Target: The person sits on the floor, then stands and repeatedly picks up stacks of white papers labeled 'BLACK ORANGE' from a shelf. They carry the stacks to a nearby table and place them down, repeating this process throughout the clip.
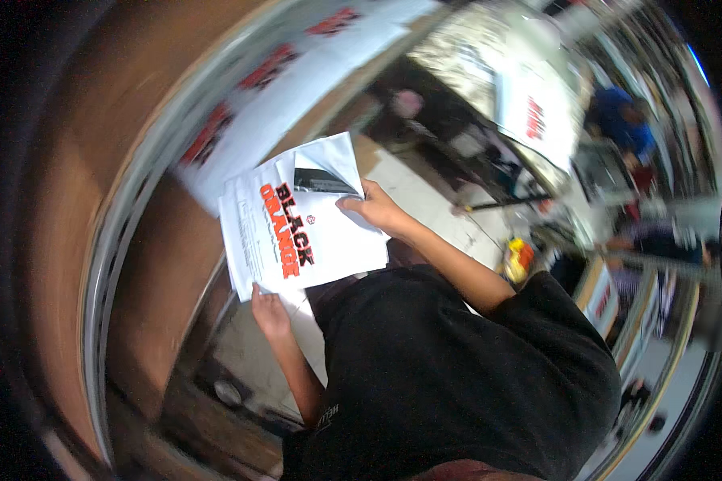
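The left hand (273, 314) and right hand (375, 208) pinch white rectangular red-and-black-printed sheets (305, 228), seemingly separating them, which next needs steady support.

White sheets (297, 94) with red print lie along a brown bench (319, 119).

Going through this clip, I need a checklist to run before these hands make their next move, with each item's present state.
1. Left hand on the white printed sheets: ok, it grips the lower left edge.
2. Right hand on the sheets: ok, it holds their right side.
3. Printed side facing up: ok, the red and black print shows.
4. Sheets lying flat: not ok, a dark patch shows beside a raised corner.
5. Number of sheets: cannot tell, they overlap.
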